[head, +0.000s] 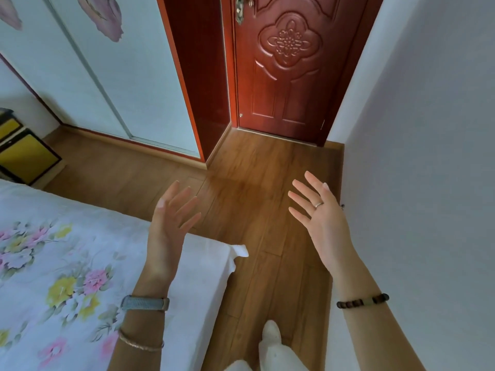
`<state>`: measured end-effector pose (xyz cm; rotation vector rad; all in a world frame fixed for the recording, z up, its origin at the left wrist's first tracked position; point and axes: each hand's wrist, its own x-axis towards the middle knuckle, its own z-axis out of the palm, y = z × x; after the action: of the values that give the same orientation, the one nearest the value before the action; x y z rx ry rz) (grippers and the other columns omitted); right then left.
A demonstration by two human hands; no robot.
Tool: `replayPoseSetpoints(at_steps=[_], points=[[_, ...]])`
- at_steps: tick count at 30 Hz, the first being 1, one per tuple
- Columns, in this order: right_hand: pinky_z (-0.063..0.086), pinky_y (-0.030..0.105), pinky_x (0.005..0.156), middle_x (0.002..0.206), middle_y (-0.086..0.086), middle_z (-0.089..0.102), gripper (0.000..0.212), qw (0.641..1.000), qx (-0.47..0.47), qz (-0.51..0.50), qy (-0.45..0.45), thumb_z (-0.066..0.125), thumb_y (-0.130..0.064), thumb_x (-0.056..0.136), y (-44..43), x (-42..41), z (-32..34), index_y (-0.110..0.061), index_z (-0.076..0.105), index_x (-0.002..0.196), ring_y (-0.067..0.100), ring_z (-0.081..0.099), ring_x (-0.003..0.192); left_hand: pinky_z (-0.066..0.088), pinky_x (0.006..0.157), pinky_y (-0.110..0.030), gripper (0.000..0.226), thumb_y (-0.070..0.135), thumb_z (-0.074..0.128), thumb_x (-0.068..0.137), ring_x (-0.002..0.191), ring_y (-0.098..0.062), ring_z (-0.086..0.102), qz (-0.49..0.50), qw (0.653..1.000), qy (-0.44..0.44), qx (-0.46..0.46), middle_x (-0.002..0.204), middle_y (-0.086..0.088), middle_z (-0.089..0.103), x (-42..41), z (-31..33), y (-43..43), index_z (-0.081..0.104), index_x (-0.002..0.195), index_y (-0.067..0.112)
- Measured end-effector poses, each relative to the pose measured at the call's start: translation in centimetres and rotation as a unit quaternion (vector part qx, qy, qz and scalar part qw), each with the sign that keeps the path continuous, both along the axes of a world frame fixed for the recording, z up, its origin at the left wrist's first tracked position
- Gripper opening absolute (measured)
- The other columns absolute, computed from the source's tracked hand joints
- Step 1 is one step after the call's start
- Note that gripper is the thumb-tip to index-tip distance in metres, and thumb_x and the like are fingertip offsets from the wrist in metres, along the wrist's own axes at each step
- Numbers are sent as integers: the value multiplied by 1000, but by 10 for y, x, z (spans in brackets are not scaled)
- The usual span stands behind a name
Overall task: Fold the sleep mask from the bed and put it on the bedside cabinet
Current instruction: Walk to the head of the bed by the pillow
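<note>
My left hand [171,223] is raised over the corner of the bed [67,263], palm up, fingers spread, holding nothing. My right hand [318,210] is raised over the wooden floor, fingers apart and empty, with a ring on one finger. The bed has a white cover with pink and yellow flowers. No sleep mask shows in the head view. A low cabinet with yellow panels and dark frame [24,153] stands at the far left beyond the bed.
A red-brown carved door [286,65] is shut straight ahead. Sliding wardrobe doors [107,62] line the left wall, and a white wall [428,156] runs close on the right. A strip of wooden floor [254,196] lies between bed and wall. My leg [270,344] shows below.
</note>
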<state>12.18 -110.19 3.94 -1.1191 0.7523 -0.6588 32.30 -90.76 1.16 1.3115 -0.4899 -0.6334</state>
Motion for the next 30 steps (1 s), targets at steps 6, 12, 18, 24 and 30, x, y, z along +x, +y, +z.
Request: replayPoseSetpoints(at_steps=[6,12,18,24,30], points=[[39,41,113,147,-3,55,42,999,-6,35,29,26,-39,106,-79,46,-2,-31,48,140,18,54,133,45,104,-48,62,55,32,93,132,-22,54,56,998,-5,2,148,-2,51,31,-6,-55,39,147,25],[44,29,102,144,-6,57,44,996,-8,77,35,25,-37,106,-139,102,-8,-29,47,143,14,57,129,48,101,-41,59,54,31,93,131,-20,55,107,994,-16,9,148,0,51,70,-4,-108,40,146,28],[45,26,98,141,-7,59,43,992,-28,118,36,23,-37,107,-198,178,-10,-30,48,142,10,59,126,46,105,-44,58,54,26,94,129,-18,56,161,987,-21,2,148,2,51,125,-5,-157,40,146,30],[44,37,108,140,-7,60,44,984,-34,171,31,28,-43,103,-246,280,5,-34,51,139,12,60,127,41,109,-52,60,53,25,94,130,-22,55,227,974,-19,-13,148,-3,51,199,6,-184,39,146,28],[42,44,112,141,-4,60,43,971,-34,235,14,26,-41,105,-264,374,18,-33,52,138,14,59,127,42,107,-52,68,62,36,89,131,-23,55,274,961,-26,-19,148,-5,51,255,19,-188,39,147,26]])
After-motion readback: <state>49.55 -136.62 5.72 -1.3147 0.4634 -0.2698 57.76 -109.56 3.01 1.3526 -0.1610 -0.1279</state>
